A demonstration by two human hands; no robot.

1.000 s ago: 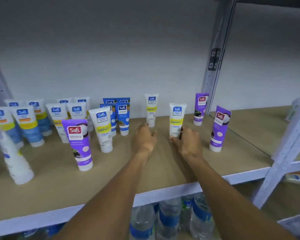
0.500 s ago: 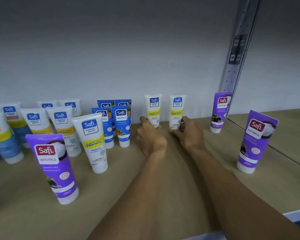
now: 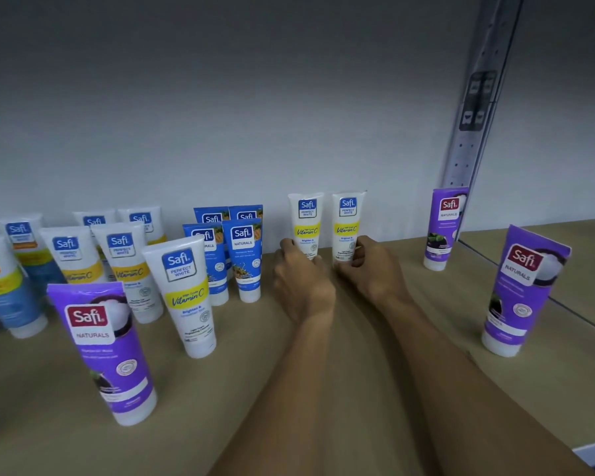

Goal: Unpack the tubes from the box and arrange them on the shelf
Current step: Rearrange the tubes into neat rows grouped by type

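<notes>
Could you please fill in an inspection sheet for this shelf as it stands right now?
Surface: wooden shelf board, with tubes standing upright on it.
Job's things: left Vitamin C tube and right Vitamin C tube side by side at the back wall; blue Naturals tubes to their left; white tubes grouped further left; front purple tube, back purple tube, right purple tube; box not in view.
Clutter: nothing seen.
Hands: left hand grips the left Vitamin C tube low down; right hand pinches the right Vitamin C tube near its base.
Cables: nothing seen.
Surroundings: grey wall behind; perforated metal upright at right.
</notes>
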